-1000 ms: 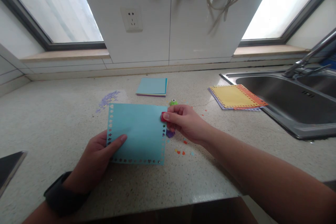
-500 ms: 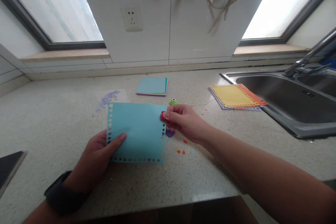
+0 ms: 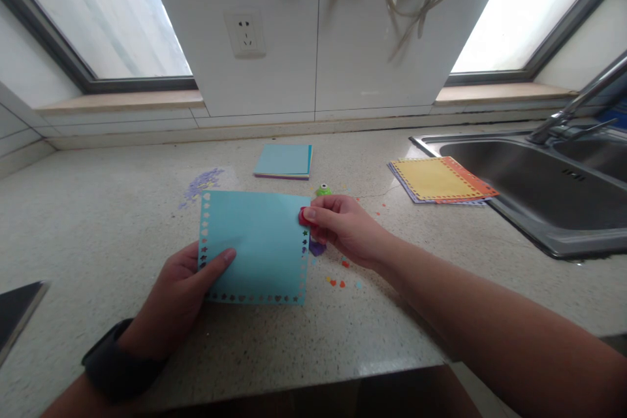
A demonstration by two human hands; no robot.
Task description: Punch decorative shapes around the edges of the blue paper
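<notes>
My left hand [image 3: 189, 281] grips a light blue sheet of paper [image 3: 257, 241] by its left side, thumb on top and the other fingers behind it. Small star, heart and flower holes run along the sheet's left, bottom and part of its right edge. My right hand [image 3: 345, 225] pinches a small red craft punch [image 3: 304, 215] on the sheet's right edge, above the holes there. Partly hidden behind my right hand are a green one-eyed punch [image 3: 324, 190] and a purple punch [image 3: 317, 247] on the counter.
A stack of coloured paper [image 3: 283, 160] lies at the back. Punched yellow and orange sheets [image 3: 431, 179] rest by the steel sink [image 3: 548, 209]. Purple paper bits [image 3: 202, 184] are piled at left; several orange bits [image 3: 337, 284] lie near my right hand. A dark flat object [image 3: 19, 313] is at far left.
Almost nothing differs. Both hands, the blue sheet and the red punch keep nearly the same place.
</notes>
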